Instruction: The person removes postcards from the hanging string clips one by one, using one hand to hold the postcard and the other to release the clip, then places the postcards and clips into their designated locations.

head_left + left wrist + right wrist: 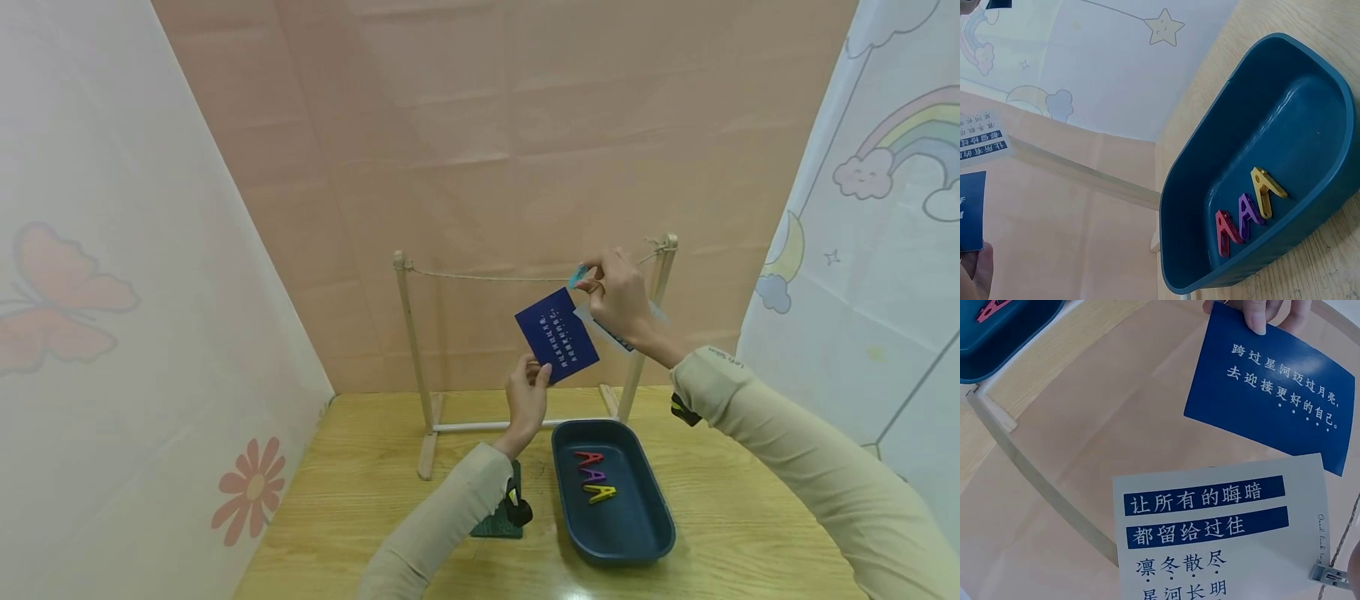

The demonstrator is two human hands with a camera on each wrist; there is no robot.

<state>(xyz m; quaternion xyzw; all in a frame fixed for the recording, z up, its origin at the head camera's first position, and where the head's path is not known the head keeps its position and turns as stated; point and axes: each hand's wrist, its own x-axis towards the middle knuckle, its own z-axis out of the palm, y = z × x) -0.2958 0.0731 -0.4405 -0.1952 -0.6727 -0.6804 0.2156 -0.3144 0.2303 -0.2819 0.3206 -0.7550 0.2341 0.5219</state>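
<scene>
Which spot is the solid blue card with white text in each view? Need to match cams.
Head: blue card right of centre, pinched by the left hand.
Left wrist: blue card at the left edge, below mid-height, cut off by the frame.
Right wrist: blue card upper right.
Shared landmark: teal tub, lower right of centre in head, right side in left wrist, top-left corner in right wrist.

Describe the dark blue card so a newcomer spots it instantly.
Find the wooden frame with a string across its top. In front, the left hand pinches the dark blue card. Unlike the pale card nearby, its whole face is blue with white writing.
</scene>
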